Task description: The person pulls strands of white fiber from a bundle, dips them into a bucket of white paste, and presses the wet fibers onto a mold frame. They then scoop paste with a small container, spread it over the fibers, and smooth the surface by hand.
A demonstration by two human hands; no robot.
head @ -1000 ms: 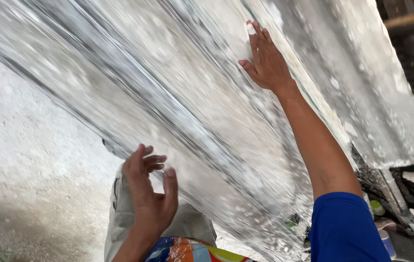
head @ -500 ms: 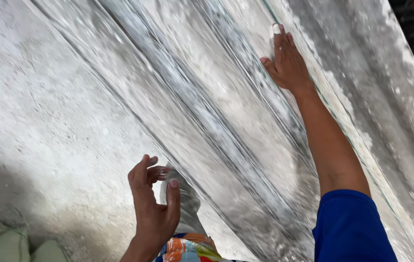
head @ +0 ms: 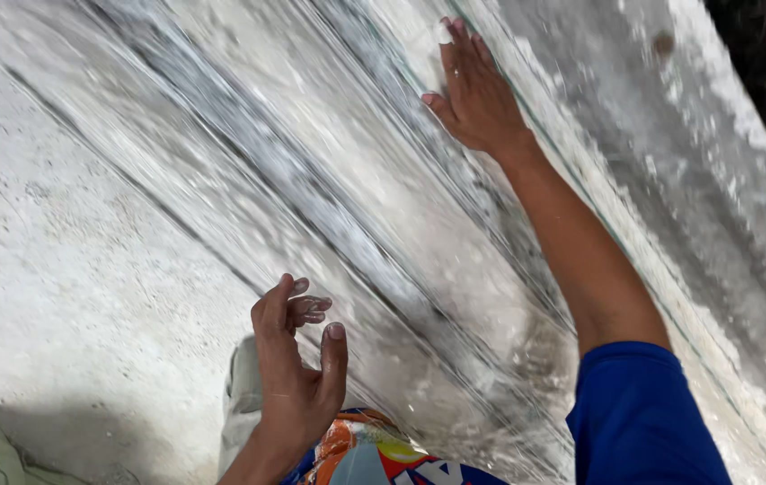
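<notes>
Right hand [head: 477, 94] pressed flat on the dusty glass sheet [head: 329, 189]; left hand [head: 297, 359] open, fingers curled, holding nothing; sheet not yet gripped.

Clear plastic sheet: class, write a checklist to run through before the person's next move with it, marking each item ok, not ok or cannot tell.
1. Right hand flat on the clear plastic sheet: ok.
2. Left hand gripping the sheet: not ok, fingers curled and open near its lower edge.
3. Sheet free of tears: cannot tell, the picture is blurred.
4. Sheet stretched without slack: cannot tell.
5. Concrete floor under the sheet free of obstacles: ok where it shows.
</notes>
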